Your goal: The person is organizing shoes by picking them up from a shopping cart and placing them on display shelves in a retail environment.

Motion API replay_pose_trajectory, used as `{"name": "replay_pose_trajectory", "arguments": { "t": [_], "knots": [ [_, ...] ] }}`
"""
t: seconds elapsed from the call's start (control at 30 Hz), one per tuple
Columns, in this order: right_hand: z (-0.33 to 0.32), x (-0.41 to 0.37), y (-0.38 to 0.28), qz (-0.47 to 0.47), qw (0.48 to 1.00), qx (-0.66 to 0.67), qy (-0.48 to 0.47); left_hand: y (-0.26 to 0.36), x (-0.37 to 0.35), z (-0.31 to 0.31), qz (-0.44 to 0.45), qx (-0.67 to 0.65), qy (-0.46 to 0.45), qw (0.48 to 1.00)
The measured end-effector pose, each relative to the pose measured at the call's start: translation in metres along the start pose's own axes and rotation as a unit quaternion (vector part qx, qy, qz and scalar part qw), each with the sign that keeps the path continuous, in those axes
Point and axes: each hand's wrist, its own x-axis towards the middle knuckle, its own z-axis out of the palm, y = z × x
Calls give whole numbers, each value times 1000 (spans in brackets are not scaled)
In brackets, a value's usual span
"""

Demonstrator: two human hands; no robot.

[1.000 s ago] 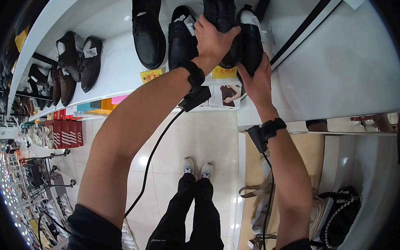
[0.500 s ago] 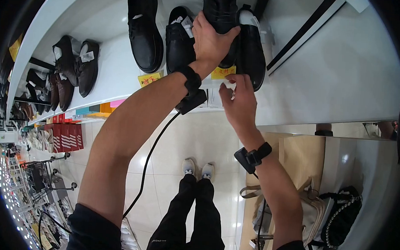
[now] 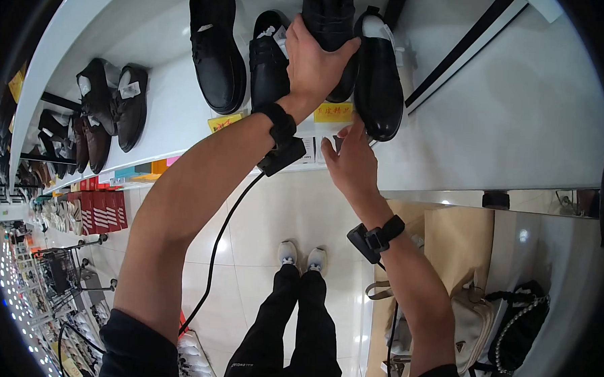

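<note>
My left hand [image 3: 316,62] is wrapped round the toe of a black lace-up shoe [image 3: 328,18] at the top middle of the view. My right hand [image 3: 352,160] is below the shelf's front edge, its fingers partly spread near the toe of the rightmost black shoe [image 3: 381,84]; no object shows in it. Two further black shoes, a larger one [image 3: 218,63] and a smaller one [image 3: 267,69], stand left of my left hand. A yellow label [image 3: 333,112] is on the shelf edge between my hands, and another yellow label [image 3: 224,122] is farther left.
The white shelf [image 3: 164,108] carries dark brown shoes [image 3: 131,110] at the left. A black bar [image 3: 456,57] slants across the upper right. Below right are a beige bag [image 3: 470,324] and a black bag [image 3: 518,333]. A cart [image 3: 59,269] stands lower left. Cables hang from both wrists.
My right hand has moved slightly left and down. My left hand and the shoe under it have shifted slightly left. The rightmost shoe now sits a little lower and its toe is more visible.
</note>
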Motion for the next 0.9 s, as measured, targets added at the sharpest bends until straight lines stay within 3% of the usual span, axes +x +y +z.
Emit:
{"name": "replay_pose_trajectory", "arguments": {
  "t": [0.3, 0.47, 0.9],
  "knots": [
    [3, -2, -3, -21, 1000, -14, 12, -5, 0, 2, 0, -10, -20, 1000],
    [5, -4, -3, -9, 999, -38, -7, -8, 1, 4, 59, -5, 18, 998],
    [7, -3, 1, -54, 998, -39, -5, -8, -1, 13, 16, -8, 0, 1000]
  ]
}}
